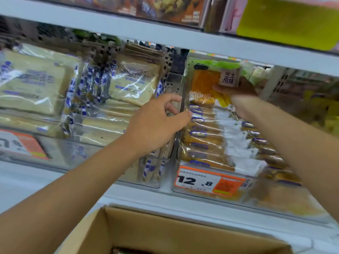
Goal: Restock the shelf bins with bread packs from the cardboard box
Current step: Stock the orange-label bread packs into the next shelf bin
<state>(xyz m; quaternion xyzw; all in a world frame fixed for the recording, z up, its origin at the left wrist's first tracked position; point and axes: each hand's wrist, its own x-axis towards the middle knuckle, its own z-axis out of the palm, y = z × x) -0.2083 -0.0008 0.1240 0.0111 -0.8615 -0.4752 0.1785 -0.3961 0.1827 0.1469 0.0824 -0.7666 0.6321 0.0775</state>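
An orange cheese-flavour bread pack (205, 79) stands upright at the back of the clear right bin (201, 197). My right hand (238, 90) grips the pack's upper right part, thumb across the front and fingers behind. Below it, several orange packs (207, 143) lie stacked in the same bin. My left hand (157, 123) curls its thumb and fingers round this bin's left wall (180, 143), beside the pack's edge. The open cardboard box (165, 230) is below the shelf at the bottom of the view; its contents are mostly hidden.
The left bin (146, 180) holds white toast packs (132, 79), with more toast packs (31, 83) further left. A price tag reading 12.8 (198, 180) is on the right bin's front. A white shelf board (165, 35) runs close above. Another bin (302, 99) stands at right.
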